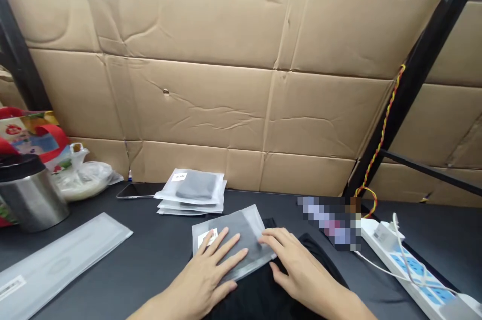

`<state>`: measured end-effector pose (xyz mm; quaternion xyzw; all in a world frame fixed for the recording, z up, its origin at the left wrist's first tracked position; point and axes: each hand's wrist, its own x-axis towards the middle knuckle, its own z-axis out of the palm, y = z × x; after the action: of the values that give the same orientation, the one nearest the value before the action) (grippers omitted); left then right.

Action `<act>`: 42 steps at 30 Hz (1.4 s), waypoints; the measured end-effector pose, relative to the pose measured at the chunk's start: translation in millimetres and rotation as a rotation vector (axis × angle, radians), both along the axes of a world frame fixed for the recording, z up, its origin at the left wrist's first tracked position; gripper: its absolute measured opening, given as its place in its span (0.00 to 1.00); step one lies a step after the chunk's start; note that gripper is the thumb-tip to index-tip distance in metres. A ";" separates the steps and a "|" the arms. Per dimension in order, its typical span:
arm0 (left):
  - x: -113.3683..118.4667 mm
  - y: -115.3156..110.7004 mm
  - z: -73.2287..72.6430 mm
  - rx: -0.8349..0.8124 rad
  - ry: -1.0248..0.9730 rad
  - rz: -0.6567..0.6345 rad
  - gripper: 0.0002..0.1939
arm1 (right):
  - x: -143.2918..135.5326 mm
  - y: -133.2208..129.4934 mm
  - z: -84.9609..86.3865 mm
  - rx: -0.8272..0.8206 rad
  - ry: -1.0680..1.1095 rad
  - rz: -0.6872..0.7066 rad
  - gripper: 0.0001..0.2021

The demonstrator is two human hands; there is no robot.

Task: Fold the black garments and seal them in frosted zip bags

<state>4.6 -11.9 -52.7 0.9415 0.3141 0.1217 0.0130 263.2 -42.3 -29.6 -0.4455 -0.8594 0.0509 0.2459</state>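
Observation:
A frosted plastic bag [241,220] with something dark inside and a white label lies tilted in front of me, on top of black fabric [256,300]. My left hand [213,272] is spread flat over the bag, its fingers apart and one fingertip at the label. At the bag's right edge, my right hand [295,265] touches it with bent fingers, the thumb held apart below. Just behind lies a small stack of similar frosted bags [199,187], the top one labelled. A long frosted sleeve [64,265] with a label rests on the left.
A steel mug with a black lid [33,199] stands left, beside a tied clear plastic bag [85,177] and a colourful carton [32,134]. A phone [139,190] lies near the cardboard wall [199,104]. On the right are a power strip [410,270] with cables and a blurred-out object [331,222].

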 end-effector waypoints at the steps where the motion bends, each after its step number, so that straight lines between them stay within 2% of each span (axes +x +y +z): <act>1: -1.4 -0.8 -3.7 0.024 0.037 0.002 0.33 | 5.7 4.1 -2.1 -0.022 -0.040 -0.004 0.26; 4: -6.3 -2.6 -5.7 0.064 0.106 0.007 0.32 | 15.0 13.8 -13.8 -0.053 -0.093 -0.013 0.23; 9: -2.7 -4.5 13.7 0.067 0.128 -0.008 0.29 | 19.9 17.7 -28.8 -0.064 -0.030 0.013 0.13; 11: 13.4 -7.1 22.6 0.058 0.117 0.046 0.22 | 21.5 18.0 -32.4 -0.068 0.025 0.021 0.12; 14: 52.8 -9.6 28.4 0.048 0.093 0.142 0.10 | 23.3 18.6 -35.2 -0.069 0.099 0.018 0.12; 18: 100.2 -1.5 21.2 0.049 0.118 0.095 0.08 | 24.3 18.3 -32.2 -0.097 0.169 0.047 0.13; 21: 109.5 6.9 15.6 0.062 0.141 0.057 0.09 | 24.4 17.7 -29.4 -0.118 0.201 0.063 0.13; 25: 85.9 3.2 16.2 0.069 0.166 0.049 0.08 | 24.2 17.5 -30.9 -0.126 0.186 0.059 0.12; 31: 7.9 -23.1 18.8 0.044 0.209 0.110 0.12 | 23.8 17.1 -30.1 -0.132 0.185 0.031 0.12; 34: -20.9 -31.5 17.8 0.029 0.216 0.166 0.15 | 23.8 15.9 -26.6 -0.149 0.182 0.025 0.11; 37: -28.8 -34.8 16.5 0.084 0.249 0.206 0.14 | 24.3 14.8 -24.8 -0.169 0.185 0.029 0.11; 42: -25.5 -36.0 15.6 0.119 0.280 0.194 0.08 | 25.3 14.9 -25.3 -0.178 0.192 0.025 0.11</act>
<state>-20.9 -47.9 -37.1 0.9137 0.3942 0.0083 -0.0984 288.5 -27.4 -54.9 -0.4479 -0.8295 0.1725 0.2856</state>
